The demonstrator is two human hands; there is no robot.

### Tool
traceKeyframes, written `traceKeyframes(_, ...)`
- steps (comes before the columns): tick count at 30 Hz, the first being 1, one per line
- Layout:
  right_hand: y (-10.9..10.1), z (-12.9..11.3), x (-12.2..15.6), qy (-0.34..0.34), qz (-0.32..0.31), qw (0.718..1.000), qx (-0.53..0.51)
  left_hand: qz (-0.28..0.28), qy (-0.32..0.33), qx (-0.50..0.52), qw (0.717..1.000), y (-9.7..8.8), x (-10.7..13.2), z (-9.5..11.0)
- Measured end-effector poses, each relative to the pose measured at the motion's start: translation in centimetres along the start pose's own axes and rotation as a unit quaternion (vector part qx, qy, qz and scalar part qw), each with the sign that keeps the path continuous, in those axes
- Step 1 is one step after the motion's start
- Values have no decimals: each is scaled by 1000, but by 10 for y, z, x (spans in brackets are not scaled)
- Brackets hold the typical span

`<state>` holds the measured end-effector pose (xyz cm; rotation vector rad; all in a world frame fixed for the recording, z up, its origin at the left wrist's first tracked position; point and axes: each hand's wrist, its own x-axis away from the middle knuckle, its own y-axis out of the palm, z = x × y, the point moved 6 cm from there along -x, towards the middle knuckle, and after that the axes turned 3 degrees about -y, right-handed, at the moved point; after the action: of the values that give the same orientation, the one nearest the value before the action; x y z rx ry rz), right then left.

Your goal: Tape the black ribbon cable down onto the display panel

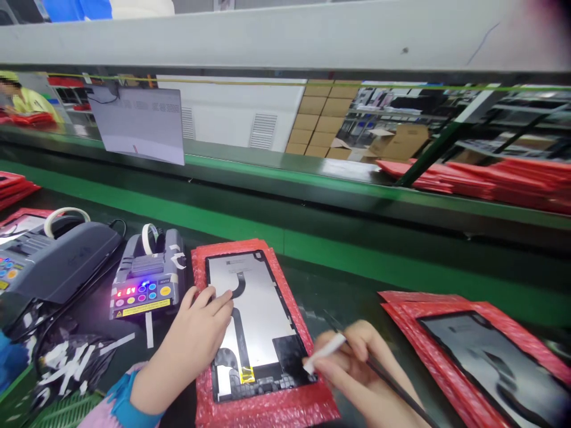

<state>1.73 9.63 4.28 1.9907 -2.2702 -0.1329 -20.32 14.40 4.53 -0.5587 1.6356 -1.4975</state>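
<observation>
A tablet display panel (263, 321) lies silver back up on red bubble-wrap bags (292, 297). Dark ribbon cables (241, 342) run over it, and yellow tape (247, 374) sits near its lower edge. My left hand (203, 324) rests on the panel's left side, fingers spread, fingertips by the upper ribbon cable. At the lower right corner, my right hand (352, 368) pinches a white strip of tape (325, 352), whose lower end meets a black patch. A slim dark tool (395, 386) also passes through this hand; its kind is unclear.
Left stands a tape dispenser (147, 273) with lit buttons; a second dispenser (66, 255) is beyond it. Tape scraps (66, 362) lie in a green basket (66, 410). Another panel (495, 356) on red wrap is at right. A co-worker (31, 101) sits far left.
</observation>
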Motion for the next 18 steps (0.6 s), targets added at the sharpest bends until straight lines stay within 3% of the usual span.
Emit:
traceKeyframes(5,37,0,-44,35,-130,991,14,8,-7,5,1000,4,4,-3)
traceKeyframes(10,82,7,-64,90,-234,966,69,35,1,14,999,5,5,-5)
traceKeyframes(13,97,17,-70,95,-252,958,100,71,-6,44,996,3,6,-8)
traceKeyframes(18,103,27,-71,33,-258,956,137,111,-28,120,986,2,10,-13)
